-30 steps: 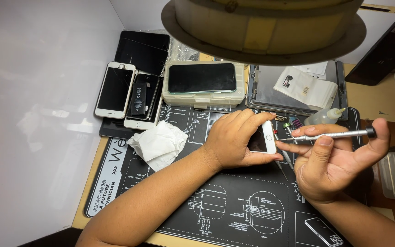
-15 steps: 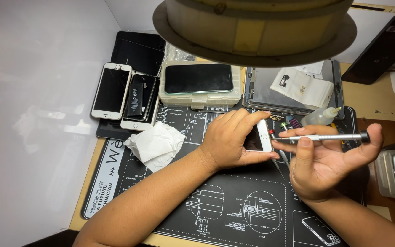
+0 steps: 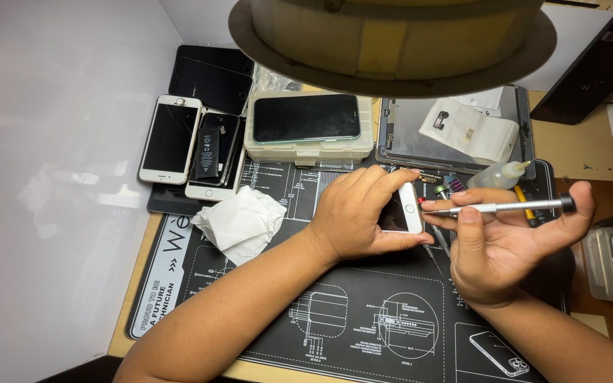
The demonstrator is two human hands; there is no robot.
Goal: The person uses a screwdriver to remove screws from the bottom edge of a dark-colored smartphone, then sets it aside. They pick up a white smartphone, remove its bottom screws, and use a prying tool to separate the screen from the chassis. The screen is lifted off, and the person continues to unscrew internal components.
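Your left hand [image 3: 360,216] gripped a white phone [image 3: 407,208] near the bench's middle, its long axis pointing away from you. Your right hand [image 3: 498,237] pinched a silver screwdriver [image 3: 505,207] crosswise, tip just beside the phone's right edge.

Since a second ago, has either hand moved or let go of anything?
Hardly. The left hand still grips the white phone above the mat; the right hand still holds the screwdriver level, its tip at the phone's end. Nothing was taken up or let go. The tissue and the other phones lie as before.
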